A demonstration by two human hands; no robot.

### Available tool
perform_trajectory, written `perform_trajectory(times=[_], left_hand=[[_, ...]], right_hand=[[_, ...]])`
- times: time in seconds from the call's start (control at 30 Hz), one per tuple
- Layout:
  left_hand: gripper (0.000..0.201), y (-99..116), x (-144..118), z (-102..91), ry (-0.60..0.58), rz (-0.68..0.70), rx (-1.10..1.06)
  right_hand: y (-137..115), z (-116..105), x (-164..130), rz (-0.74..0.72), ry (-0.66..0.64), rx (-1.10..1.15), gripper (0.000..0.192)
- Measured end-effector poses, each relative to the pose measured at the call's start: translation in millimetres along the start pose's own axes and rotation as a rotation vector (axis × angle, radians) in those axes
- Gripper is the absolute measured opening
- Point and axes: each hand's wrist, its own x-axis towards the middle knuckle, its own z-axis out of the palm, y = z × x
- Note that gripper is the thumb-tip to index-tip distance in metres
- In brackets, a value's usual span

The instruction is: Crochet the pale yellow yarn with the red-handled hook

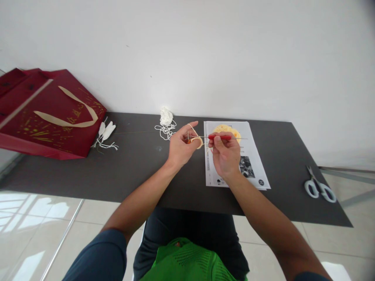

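Observation:
My left hand pinches a small ring of cream crochet work, with a strand of yarn running over its raised forefinger. My right hand grips a crochet hook by its red handle; the thin metal shaft points left into the ring. Both hands hover just above the dark table, close together, over the left edge of a printed sheet.
A loose pile of white yarn lies behind my left hand. A red gift bag with beige handles lies at the far left, small white pieces beside it. White-handled scissors sit near the table's right edge.

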Motion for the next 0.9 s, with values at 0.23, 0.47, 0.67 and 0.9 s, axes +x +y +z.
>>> perform_trajectory(times=[0.23, 0.47, 0.67, 0.9], left_hand=[[0.05, 3, 1, -1.8, 0.053, -0.01, -0.06], [0.047, 4, -1, -1.0, 0.091, 0.015, -0.03], [0.042, 6, -5, -0.2, 0.139, 0.086, 0.04], [0.035, 8, -9, 2.3, 0.24, 0.118, 0.144]], right_hand=[[-5, -3, 0, -0.159, 0.006, -0.138, 0.021], [-4, -2, -2, -0.207, 0.001, -0.204, 0.021], [-3, -1, -5, -0.284, -0.003, -0.221, 0.016], [-1, -1, -15, -0.336, 0.003, -0.351, 0.011]])
